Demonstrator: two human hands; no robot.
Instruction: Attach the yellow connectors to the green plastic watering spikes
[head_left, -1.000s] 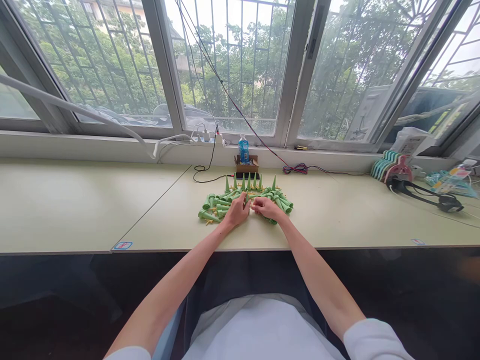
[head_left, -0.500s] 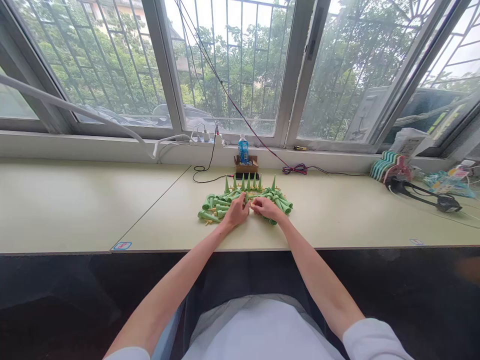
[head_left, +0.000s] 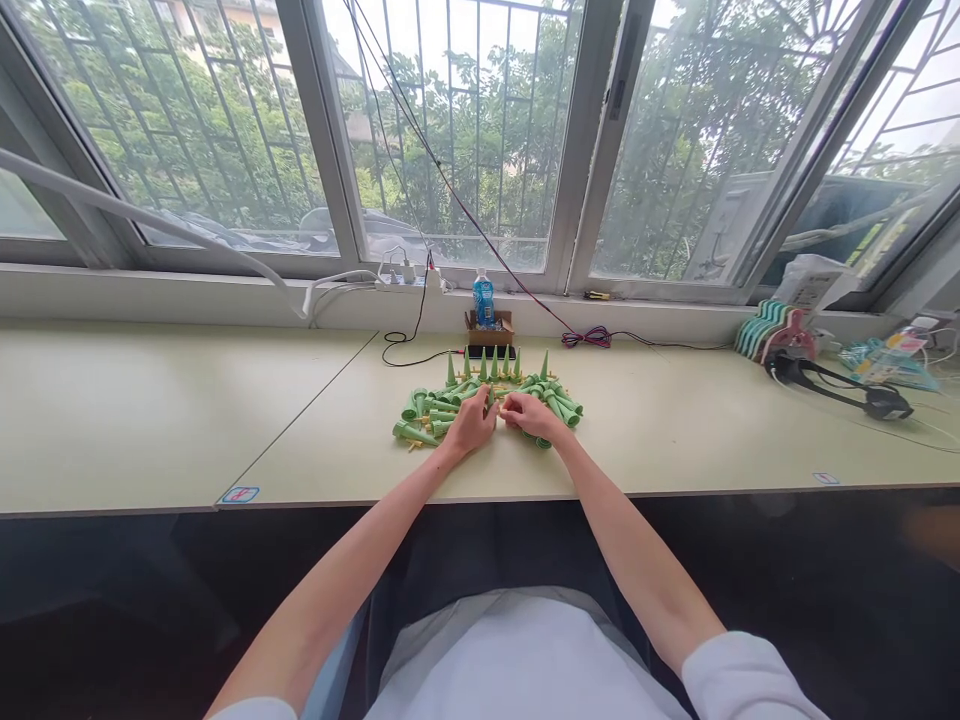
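Fiddling among green cones [head_left: 433,409] at mid-frame.
Bracing curled left hand [head_left: 471,427] and right hand [head_left: 529,415] on the worktop [head_left: 697,440] for steadiness; grasp unclear.

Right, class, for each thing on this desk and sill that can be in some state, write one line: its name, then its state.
left hand, resting on the loose cones, grip unclear
right hand, fingers curled beside the left, grip unclear
loose cones, lying on their sides in a heap
back cones, standing tips up
bottle, upright
headset, lying flat on the desk
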